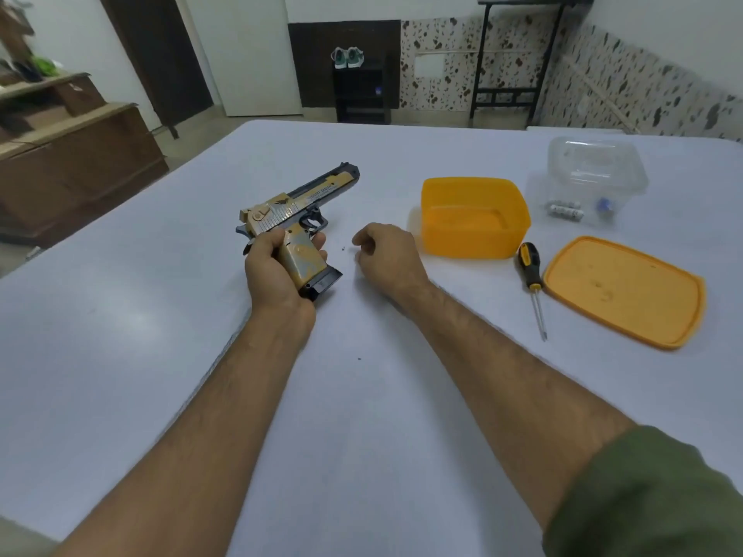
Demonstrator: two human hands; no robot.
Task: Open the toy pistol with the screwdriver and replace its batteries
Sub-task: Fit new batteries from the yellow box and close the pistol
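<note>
A gold and dark grey toy pistol lies on the white table, barrel pointing away to the right. My left hand grips its handle from the near side, fingers wrapped round it. To the right of the handle, my right hand rests on the table with its fingers loosely curled and nothing visible in them. A screwdriver with a yellow and black handle lies farther right, tip toward me. Several batteries sit in a clear plastic container.
An orange tub stands right of my right hand, its orange lid flat beside the screwdriver. Small dark specks lie on the table between my hands. Wooden furniture stands beyond the table's left edge.
</note>
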